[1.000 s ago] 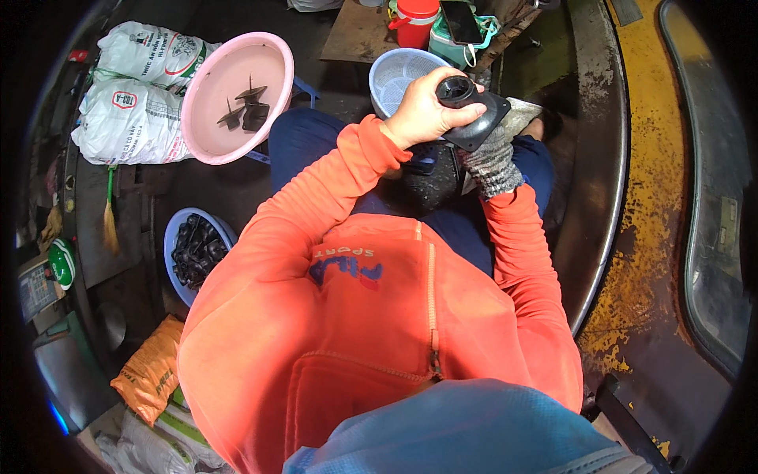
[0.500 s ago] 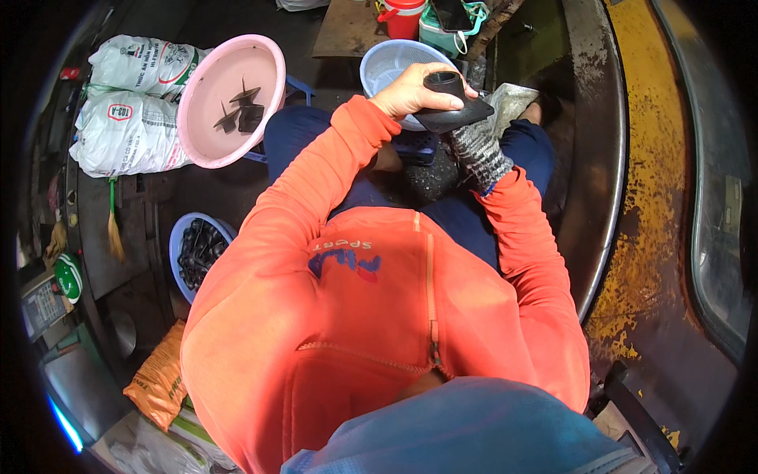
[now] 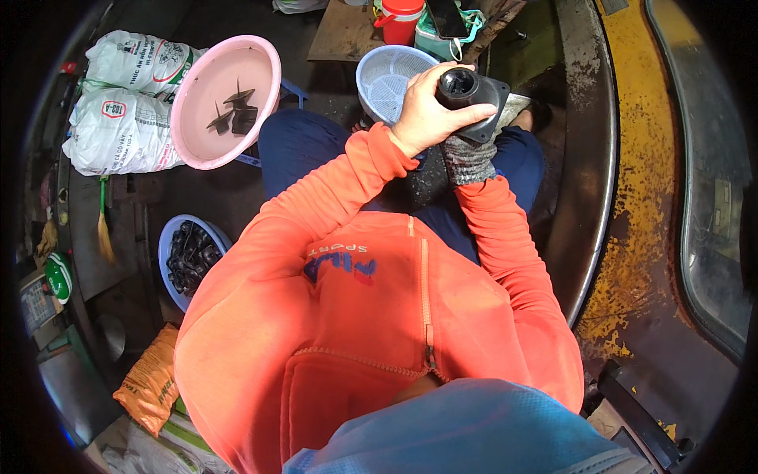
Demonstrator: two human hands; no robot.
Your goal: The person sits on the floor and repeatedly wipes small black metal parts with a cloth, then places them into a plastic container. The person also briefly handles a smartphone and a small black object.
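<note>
Head view: the person sits in an orange jacket (image 3: 371,292) and dark blue trousers (image 3: 304,150), both arms extended forward. The black part (image 3: 491,99), a round open collar on a flat, square-cornered flange, is held up in front of the lap, its collar opening facing upward. Left hand (image 3: 426,112), bare, is closed around the collar, thumb across the near side. Right hand (image 3: 471,160), in a grey knitted glove, is beneath the flange; its fingers are hidden, so whether it grips or only supports cannot be told.

Just beyond the left hand is a light blue perforated basket (image 3: 384,83). To the left, a pink basin (image 3: 207,83) contains several dark angular pieces (image 3: 237,114). Nearer the body, a blue basin (image 3: 165,257) is filled with black pieces (image 3: 192,257).

White printed sacks (image 3: 118,134) lie left of the pink basin; an orange sack (image 3: 150,379) lies at lower left. At the top, a red container (image 3: 401,24) stands beside a teal container (image 3: 426,43) bearing a phone (image 3: 448,19).
</note>
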